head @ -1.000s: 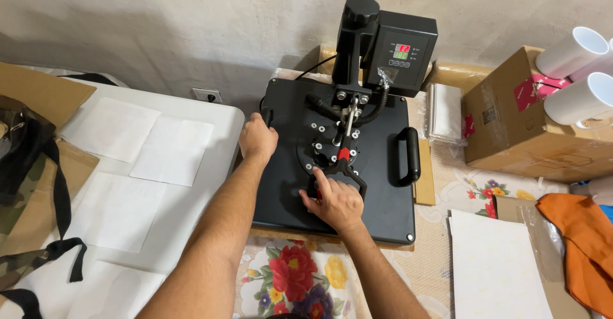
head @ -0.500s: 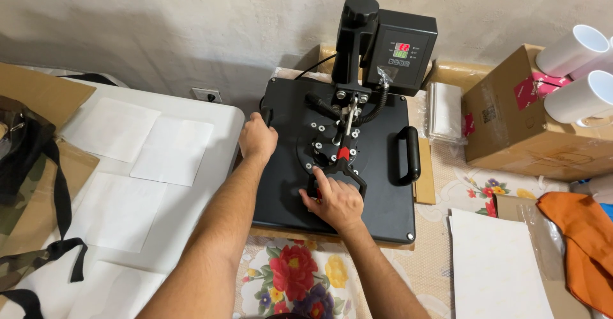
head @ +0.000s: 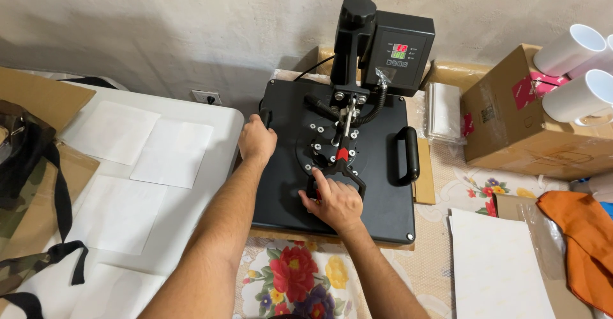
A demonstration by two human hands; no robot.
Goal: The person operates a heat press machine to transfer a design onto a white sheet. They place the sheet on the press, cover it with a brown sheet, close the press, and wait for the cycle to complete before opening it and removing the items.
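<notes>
Press: a black heat press [head: 377,185] with a flat square top plate and a lit control box at 12 o'clock, sitting between the white table [head: 220,166] and the cardboard box [head: 511,121].
Left hand: the left hand [head: 257,141] is clenched on the plate's 9 o'clock side handle.
Right hand: the right hand [head: 335,203] grasps the front lever (fingers curled over it).
Around: white paper sheets [head: 172,153] at 9 o'clock, white mugs [head: 575,70] at 2 o'clock, orange cloth [head: 584,242] at 4 o'clock.
Change: both hands stay put.

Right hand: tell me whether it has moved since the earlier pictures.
No. The right hand rests on the same spot of the heat press, below its red mark.
</notes>
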